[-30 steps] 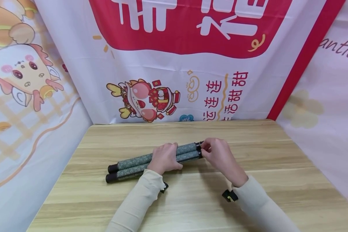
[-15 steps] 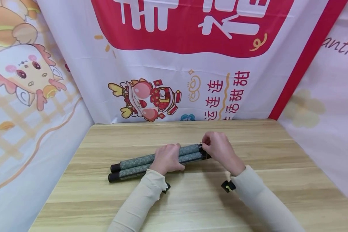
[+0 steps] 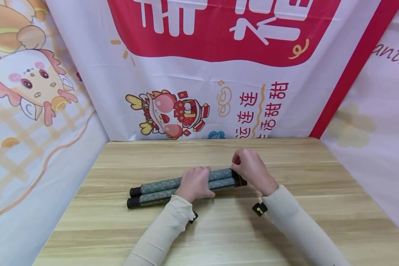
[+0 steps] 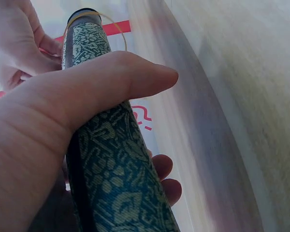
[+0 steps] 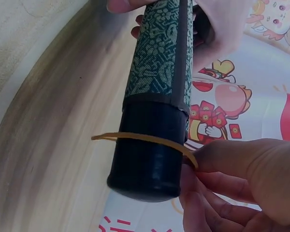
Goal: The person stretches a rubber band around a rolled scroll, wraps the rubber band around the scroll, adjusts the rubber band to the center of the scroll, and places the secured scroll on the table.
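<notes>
Two rolled scrolls, the far scroll (image 3: 161,184) and the near scroll (image 3: 154,198), lie side by side, wrapped in green patterned cloth with black end caps. My left hand (image 3: 195,183) grips both around the middle; in the left wrist view its thumb crosses over the near scroll and fingertips (image 4: 163,166) show from beneath. At the right end, my right hand (image 3: 250,169) pinches a yellow rubber band (image 5: 152,139) between thumb and fingers. The band runs across a black end cap (image 5: 147,162), standing off it in a loose loop on one side. The far scroll is mostly hidden in both wrist views.
The scrolls are on a wood-grain table (image 3: 126,236). A printed cloth (image 3: 186,74) hangs along its back edge, with more printed cloth (image 3: 43,155) at the left side. Black wrist mounts (image 3: 260,209) sit at both cuffs.
The right hand has risen slightly from the end caps, pulling the band, and more of the caps now shows. The scrolls have shifted a little to the right, with the left hand still around them.
</notes>
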A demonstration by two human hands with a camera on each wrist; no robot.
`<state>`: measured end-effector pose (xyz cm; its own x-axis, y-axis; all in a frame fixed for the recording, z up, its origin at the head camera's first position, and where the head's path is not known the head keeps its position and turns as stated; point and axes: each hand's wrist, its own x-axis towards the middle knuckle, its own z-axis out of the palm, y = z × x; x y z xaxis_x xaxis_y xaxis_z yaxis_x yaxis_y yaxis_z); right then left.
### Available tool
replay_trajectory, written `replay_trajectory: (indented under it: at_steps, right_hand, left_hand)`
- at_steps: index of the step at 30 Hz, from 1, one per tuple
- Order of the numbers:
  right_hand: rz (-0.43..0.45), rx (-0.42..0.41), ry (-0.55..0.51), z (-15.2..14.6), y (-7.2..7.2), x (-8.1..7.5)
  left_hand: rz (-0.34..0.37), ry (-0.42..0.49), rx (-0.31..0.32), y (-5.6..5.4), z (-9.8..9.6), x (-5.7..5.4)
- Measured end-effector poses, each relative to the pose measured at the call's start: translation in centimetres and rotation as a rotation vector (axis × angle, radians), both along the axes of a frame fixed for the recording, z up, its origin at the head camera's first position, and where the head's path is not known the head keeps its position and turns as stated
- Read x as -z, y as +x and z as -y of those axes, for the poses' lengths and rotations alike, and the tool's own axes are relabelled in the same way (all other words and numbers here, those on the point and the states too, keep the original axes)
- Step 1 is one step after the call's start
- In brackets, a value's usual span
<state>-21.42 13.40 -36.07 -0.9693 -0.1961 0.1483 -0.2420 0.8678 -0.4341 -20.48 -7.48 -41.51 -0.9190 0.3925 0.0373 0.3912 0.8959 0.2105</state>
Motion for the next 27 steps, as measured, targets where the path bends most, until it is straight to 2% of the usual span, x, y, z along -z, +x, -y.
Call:
replay_trajectory:
  at_steps: [5, 13, 21, 27]
  right_hand:
    - [0.026, -0.009, 0.01, 0.4, -0.3, -0.1]
    - [0.016, -0.038, 0.046, 1.5, 0.0, -0.5]
    - [0.012, -0.057, 0.021, 2.3, 0.8, -0.7]
    - [0.047, -0.028, -0.008, 2.6, 1.6, -0.5]
  left_hand:
    - [0.003, 0.001, 0.014, 0.3, -0.4, 0.0]
    - [0.004, -0.003, 0.02, 0.4, -0.7, -0.2]
    - [0.008, 0.009, 0.011, 0.3, -0.3, 0.0]
    - [0.004, 0.017, 0.004, 0.0, 0.0, -0.1]
